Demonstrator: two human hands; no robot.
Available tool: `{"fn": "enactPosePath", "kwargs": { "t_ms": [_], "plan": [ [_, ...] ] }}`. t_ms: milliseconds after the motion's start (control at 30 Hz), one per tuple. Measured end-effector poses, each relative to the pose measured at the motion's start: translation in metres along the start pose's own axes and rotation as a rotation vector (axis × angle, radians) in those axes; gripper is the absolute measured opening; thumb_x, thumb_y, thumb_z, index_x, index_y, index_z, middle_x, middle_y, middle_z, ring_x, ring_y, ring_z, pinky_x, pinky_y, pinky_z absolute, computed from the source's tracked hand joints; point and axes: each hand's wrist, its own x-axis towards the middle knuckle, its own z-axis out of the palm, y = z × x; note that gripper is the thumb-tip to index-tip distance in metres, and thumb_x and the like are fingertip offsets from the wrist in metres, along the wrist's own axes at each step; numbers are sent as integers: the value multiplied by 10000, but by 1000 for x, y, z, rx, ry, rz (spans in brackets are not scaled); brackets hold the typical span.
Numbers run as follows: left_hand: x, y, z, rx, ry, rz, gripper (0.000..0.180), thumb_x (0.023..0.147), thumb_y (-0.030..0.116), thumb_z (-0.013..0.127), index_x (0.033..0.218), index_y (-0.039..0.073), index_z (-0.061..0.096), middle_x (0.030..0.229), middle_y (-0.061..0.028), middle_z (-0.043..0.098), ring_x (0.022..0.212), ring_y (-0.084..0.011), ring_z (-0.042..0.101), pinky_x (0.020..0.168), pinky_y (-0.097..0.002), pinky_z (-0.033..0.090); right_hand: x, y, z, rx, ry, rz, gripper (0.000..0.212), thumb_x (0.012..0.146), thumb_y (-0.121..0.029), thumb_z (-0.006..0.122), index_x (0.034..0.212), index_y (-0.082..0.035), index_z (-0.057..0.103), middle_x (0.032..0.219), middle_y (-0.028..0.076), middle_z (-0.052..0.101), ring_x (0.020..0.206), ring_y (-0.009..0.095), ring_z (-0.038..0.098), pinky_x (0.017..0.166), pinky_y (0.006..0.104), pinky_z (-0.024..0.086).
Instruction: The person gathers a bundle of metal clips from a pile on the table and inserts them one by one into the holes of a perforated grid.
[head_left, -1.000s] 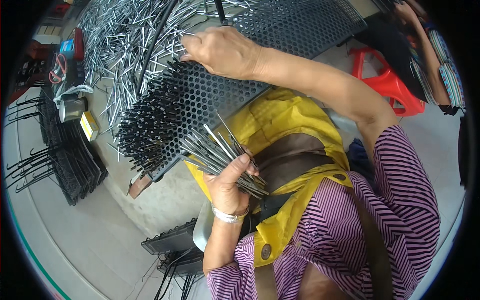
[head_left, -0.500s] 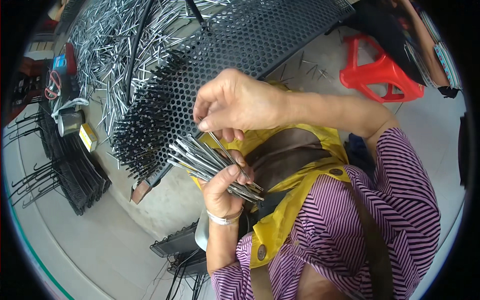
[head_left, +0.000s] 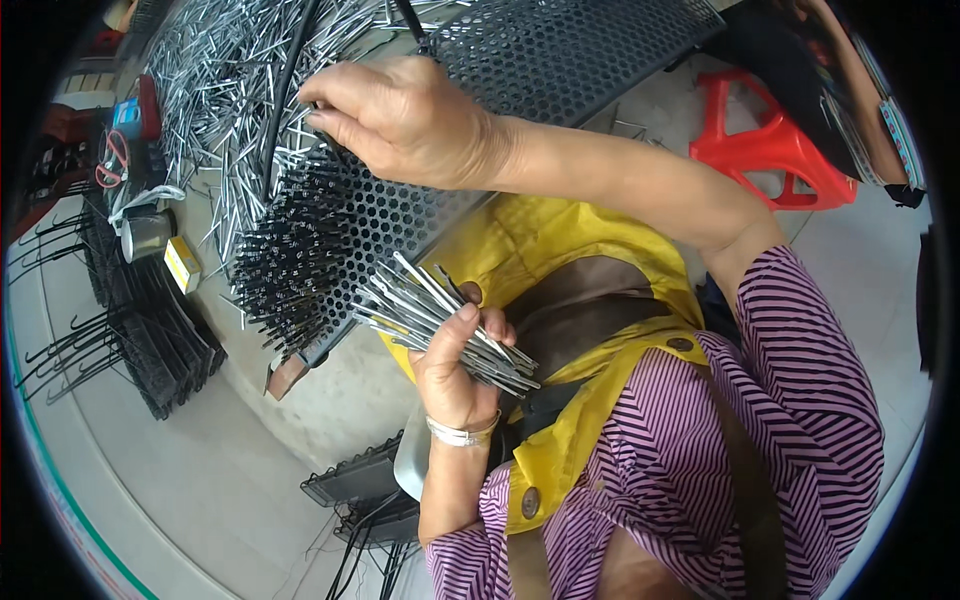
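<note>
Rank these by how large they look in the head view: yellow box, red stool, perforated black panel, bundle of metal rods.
1. Perforated black panel
2. Red stool and bundle of metal rods: too close to rank; the left hand partly covers the bundle.
3. Yellow box

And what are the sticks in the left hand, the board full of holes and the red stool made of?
The thin sticks in the left hand look like bare metal: grey with shiny streaks. The board is dark, with a dull sheen: perhaps painted metal, though plastic is possible. The red stool seems moulded plastic: one bright colour, rounded edges, slightly glossy.
</note>
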Motion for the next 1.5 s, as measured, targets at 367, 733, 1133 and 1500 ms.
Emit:
{"fn": "enactPosePath", "kwargs": {
  "t_ms": [367, 733, 1133, 1500],
  "plan": [
    [-1, 1, -6, 48, 3, 64, 253, 758, -37, 584, 999, 0, 517, 878, -117, 567, 700, -223, 540, 589, -365, 493, -2, 0, 6, -106, -186, -109, 188, 721, -8, 661, 887, 18, 578, 709, 119, 615, 610, 243, 619, 549, 304, 504],
    [-4, 1, -3, 64, 26, 71, 201, 765, -8, 612, 951, 10, 539, 869, -102, 568, 745, -219, 551, 618, -366, 506, -7, -14, 5, -217, -396, -172, 70, 712, -45, 617, 717, -3, 561, 647, 78, 475, 579, 201, 540, 503, 314, 471],
    [-1, 4, 7, -14, -10, -34, 320, 767, -3, 580, 1072, 16, 488, 873, -115, 557, 754, -218, 566, 651, -353, 520, -24, -75, -82, 852, -560, 1217, 96, 751, -39, 621, 729, 55, 613, 562, 90, 604, 493, 120, 576, 482, 263, 479],
    [0, -5, 6, 19, 76, -37, 143, 793, 33, 622, 919, 50, 555, 814, -86, 560, 754, -231, 559, 695, -440, 508, -10, -32, -83, 474, -289, 762, 36, 812, -14, 589, 820, 16, 607, 661, 40, 620, 568, 56, 590, 486, 189, 478]
  ]
}}
